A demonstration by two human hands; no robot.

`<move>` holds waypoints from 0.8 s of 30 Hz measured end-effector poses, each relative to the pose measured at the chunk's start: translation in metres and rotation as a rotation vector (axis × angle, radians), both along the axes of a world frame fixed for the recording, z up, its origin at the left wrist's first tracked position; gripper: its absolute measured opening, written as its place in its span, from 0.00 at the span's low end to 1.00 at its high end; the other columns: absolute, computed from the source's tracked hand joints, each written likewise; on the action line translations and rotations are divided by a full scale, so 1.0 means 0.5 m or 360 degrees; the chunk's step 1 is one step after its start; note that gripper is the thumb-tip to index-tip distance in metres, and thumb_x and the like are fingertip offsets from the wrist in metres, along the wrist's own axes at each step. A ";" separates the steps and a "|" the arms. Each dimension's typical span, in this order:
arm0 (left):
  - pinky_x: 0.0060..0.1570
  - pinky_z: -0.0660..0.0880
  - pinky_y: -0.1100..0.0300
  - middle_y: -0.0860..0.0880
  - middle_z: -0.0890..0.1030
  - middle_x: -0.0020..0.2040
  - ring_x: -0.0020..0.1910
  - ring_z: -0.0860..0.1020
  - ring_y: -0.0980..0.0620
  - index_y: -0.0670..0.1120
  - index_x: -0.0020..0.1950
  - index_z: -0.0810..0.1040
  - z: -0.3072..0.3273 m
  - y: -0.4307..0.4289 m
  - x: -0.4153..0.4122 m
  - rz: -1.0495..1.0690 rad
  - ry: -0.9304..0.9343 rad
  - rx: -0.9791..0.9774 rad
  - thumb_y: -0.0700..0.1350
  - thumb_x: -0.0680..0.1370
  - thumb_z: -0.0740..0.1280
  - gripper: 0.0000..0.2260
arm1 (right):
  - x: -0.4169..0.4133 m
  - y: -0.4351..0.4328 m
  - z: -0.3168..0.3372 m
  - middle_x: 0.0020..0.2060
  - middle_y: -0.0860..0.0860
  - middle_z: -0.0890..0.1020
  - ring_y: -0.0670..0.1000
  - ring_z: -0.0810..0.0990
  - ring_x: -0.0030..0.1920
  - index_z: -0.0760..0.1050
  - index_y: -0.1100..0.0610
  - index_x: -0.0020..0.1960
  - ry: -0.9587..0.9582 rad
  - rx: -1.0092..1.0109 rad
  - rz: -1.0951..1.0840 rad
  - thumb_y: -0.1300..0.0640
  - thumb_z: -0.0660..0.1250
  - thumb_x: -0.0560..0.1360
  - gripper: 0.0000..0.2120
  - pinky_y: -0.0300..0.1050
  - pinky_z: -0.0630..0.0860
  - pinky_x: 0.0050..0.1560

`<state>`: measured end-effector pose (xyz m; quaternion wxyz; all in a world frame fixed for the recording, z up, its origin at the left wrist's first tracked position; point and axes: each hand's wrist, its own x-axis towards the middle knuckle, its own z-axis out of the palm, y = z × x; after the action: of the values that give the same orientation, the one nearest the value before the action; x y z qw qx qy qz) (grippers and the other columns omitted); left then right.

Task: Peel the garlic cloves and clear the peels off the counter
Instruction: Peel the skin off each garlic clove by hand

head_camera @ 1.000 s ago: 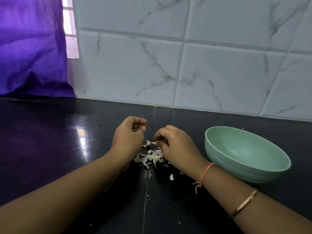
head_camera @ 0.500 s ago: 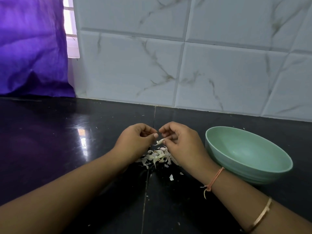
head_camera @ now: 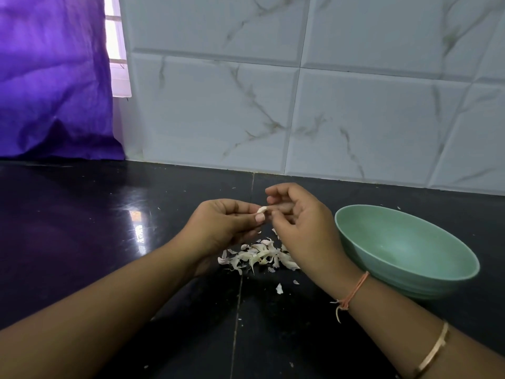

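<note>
Both hands are raised over the black tabletop (head_camera: 82, 242). The left hand (head_camera: 226, 225) is curled in, pinching a pale garlic clove (head_camera: 261, 209) between thumb and fingertips. The right hand (head_camera: 300, 222), fingers bent, nips the clove's end from 3 o'clock. At 6 o'clock of the clove, a heap of peels (head_camera: 259, 255) lies on the tabletop, with stray flakes (head_camera: 278, 288) at the heap's 5 o'clock. The green bowl (head_camera: 404, 247) sits near the heap, at its 3 o'clock.
</note>
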<state>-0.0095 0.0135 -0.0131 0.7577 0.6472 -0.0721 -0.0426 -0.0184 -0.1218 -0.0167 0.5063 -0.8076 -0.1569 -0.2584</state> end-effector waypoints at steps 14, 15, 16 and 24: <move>0.37 0.79 0.67 0.46 0.83 0.35 0.34 0.80 0.56 0.40 0.43 0.81 0.002 -0.003 -0.006 0.0078 -0.0189 -0.0112 0.35 0.67 0.71 0.06 | -0.019 0.001 0.026 0.30 0.53 0.78 0.48 0.75 0.32 0.78 0.61 0.37 0.0611 0.0826 0.0264 0.67 0.67 0.72 0.06 0.43 0.74 0.40; 0.35 0.78 0.68 0.47 0.83 0.34 0.32 0.79 0.57 0.39 0.44 0.81 0.003 -0.004 -0.007 0.0089 -0.0213 -0.0113 0.34 0.68 0.70 0.06 | -0.020 0.001 0.026 0.30 0.53 0.78 0.48 0.75 0.32 0.78 0.62 0.38 0.0637 0.0861 0.0282 0.67 0.67 0.72 0.05 0.42 0.74 0.39; 0.33 0.76 0.69 0.48 0.83 0.33 0.31 0.79 0.58 0.39 0.44 0.81 0.003 -0.004 -0.007 0.0103 -0.0236 -0.0113 0.34 0.68 0.70 0.06 | -0.021 0.001 0.027 0.30 0.54 0.78 0.48 0.75 0.32 0.78 0.63 0.38 0.0667 0.0891 0.0301 0.67 0.67 0.72 0.05 0.41 0.74 0.39; 0.35 0.77 0.69 0.51 0.83 0.33 0.32 0.79 0.60 0.43 0.39 0.81 0.006 0.001 -0.005 0.0218 -0.0479 0.0143 0.32 0.68 0.72 0.06 | -0.018 -0.005 0.033 0.30 0.54 0.77 0.46 0.75 0.30 0.77 0.67 0.42 0.0827 0.0977 0.0458 0.68 0.66 0.73 0.03 0.36 0.76 0.35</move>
<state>-0.0120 0.0141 -0.0101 0.7098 0.6828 -0.1386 0.1034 -0.0274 -0.1242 -0.0002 0.7768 -0.6276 -0.0510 -0.0076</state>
